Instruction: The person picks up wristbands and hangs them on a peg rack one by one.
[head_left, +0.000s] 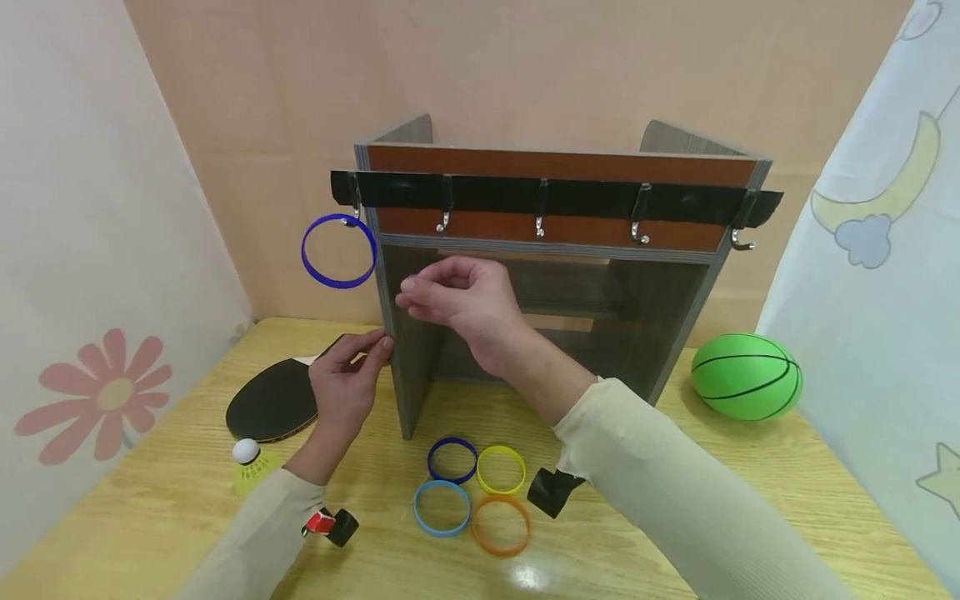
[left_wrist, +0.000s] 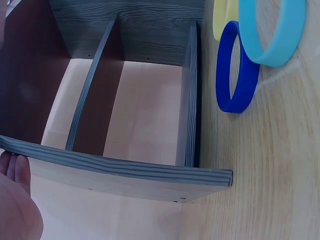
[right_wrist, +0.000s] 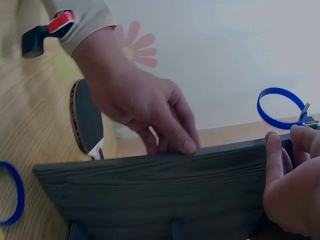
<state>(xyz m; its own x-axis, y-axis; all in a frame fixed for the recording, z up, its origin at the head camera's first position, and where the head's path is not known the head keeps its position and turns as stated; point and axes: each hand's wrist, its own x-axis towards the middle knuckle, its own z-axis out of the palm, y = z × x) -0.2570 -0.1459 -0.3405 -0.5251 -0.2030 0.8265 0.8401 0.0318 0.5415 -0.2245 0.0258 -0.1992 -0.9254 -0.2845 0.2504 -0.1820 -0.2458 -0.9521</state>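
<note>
A blue wristband (head_left: pixel 341 285) hangs from the leftmost hook (head_left: pixel 356 212) of a black strip (head_left: pixel 495 193) fixed across a wooden stand, as I follow the work by remote feed. The right hand (head_left: pixel 468 304) is raised just beside the band, fingers loosely bent with their tips drawn near one another — pinching nothing that I can see. Lower down, the left hand (head_left: pixel 347 379) touches the front edge of the stand's left side panel (head_left: pixel 416 358), its thumb and fingers bent; whether they grip the edge or merely lean on it, I cannot tell.

My judgement is that the band is on its hook and the step is at the letting-go. Done well, I would let the band settle in the hook's curve before the right hand leaves, then draw that hand away without brushing the ring — a light, bendy loop might flip off the tip. The left hand would do best as a gentle brace, without pushing the stand sideways.

On the table (head_left: pixel 600 542) in front, four more bands lie in a close cluster: dark blue (head_left: pixel 429 462), yellow (head_left: pixel 524 471), light blue (head_left: pixel 442 534) and orange (head_left: pixel 504 554). For any of these, I would pinch one side of the rim, leaving the loop clear to pass over a hook.
</note>
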